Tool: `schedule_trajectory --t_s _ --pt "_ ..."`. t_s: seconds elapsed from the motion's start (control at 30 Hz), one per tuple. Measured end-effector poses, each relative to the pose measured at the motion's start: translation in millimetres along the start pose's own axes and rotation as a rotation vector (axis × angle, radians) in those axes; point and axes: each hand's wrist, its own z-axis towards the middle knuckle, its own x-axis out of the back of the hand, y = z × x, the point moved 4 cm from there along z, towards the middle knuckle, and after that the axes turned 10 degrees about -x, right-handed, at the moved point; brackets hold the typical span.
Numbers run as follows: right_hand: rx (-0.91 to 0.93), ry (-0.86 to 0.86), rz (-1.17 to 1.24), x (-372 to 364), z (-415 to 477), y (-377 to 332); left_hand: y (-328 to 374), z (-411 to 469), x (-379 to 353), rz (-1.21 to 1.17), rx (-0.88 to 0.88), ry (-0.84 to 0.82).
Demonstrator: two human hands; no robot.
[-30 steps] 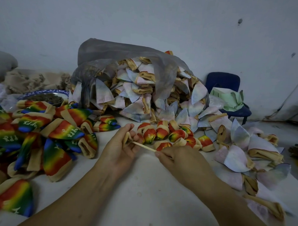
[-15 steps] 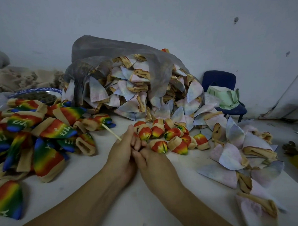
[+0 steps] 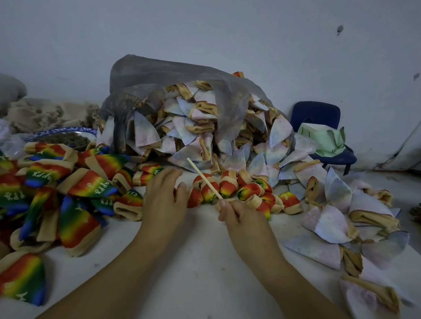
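Observation:
My right hand grips a thin wooden stick near its lower end, and the stick points up and to the left. My left hand lies flat over the white table with its fingers straight and holds nothing. Its thumb is right beside a small rolled rainbow fabric piece. That piece belongs to a cluster of rainbow rolled pieces just beyond both hands.
Finished rainbow cones are heaped on the left. A grey plastic bag at the back spills several pale inside-out cones, which also spread down the right side. A blue-rimmed plate sits back left, a blue chair back right.
Half a second ago both hands were pressed together around the stick. Now they are apart: the right keeps the stick, raised and angled up-left, and the left has opened and shifted left.

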Motion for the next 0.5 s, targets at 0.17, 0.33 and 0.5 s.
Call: schedule_trajectory --t_s 0.17,0.33,0.5 --pt "-0.008 -0.004 0.005 -1 0 1 -12 -5 -16 0.19 0.059 -0.303" --pt "0.002 -0.003 -0.016 3 2 2 -15 -5 -12 0.178 0.095 -0.284" --pt "0.037 -0.036 -0.013 9 1 0 -20 0 5 -0.352 0.382 0.05"
